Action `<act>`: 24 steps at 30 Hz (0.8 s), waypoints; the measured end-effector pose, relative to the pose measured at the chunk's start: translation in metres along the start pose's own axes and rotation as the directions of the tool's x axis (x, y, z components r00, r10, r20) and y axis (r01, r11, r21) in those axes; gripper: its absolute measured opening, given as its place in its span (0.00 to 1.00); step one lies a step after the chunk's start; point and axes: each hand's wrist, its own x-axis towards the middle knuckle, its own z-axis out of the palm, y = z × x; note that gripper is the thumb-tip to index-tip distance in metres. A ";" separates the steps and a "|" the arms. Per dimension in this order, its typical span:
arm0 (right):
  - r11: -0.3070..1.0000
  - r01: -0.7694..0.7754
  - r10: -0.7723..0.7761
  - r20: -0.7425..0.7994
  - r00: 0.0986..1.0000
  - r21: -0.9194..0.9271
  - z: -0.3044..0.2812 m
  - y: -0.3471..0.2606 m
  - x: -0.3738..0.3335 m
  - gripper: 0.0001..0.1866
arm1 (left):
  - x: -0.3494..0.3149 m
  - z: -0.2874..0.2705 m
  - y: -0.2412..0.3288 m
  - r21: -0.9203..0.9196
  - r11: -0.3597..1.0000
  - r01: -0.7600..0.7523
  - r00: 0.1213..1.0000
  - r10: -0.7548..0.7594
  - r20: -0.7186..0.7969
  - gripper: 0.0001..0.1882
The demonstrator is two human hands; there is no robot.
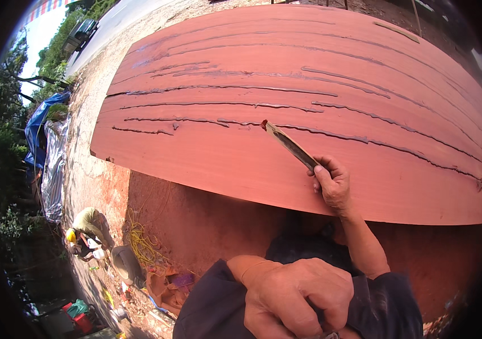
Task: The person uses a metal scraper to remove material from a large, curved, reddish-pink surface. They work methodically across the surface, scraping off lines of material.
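The left hand (299, 294) hangs lower centre, fingers curled; whether they grip anything, I cannot tell. At centre, the right hand (334, 185) pinches a tan, grooved wooden stick (290, 146), its reddish tip at a dark, ragged crack (331, 134) across the broad red-brown wooden slab (229, 161). Even, light strokes along it should suit.

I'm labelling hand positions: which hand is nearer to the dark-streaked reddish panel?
Right. The right hand is over the near edge of the panel, gripping a hollowed stick; the left hand is farther back, close to the camera.
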 end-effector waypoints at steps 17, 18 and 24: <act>0.994 -0.001 0.004 -0.034 0.999 0.109 0.002 -0.001 0.008 0.14 | 0.053 0.017 -0.021 -0.236 0.928 0.289 0.950 -0.248 0.187 0.31; 0.993 -0.010 0.014 -0.031 0.999 0.121 -0.001 -0.002 0.004 0.14 | 0.056 0.024 -0.027 -0.272 0.917 0.292 0.949 -0.242 0.203 0.31; 0.988 0.107 -0.100 -0.067 0.993 0.112 -0.035 -0.018 -0.032 0.14 | 0.056 0.045 -0.069 -0.370 0.877 0.307 0.947 -0.243 0.211 0.30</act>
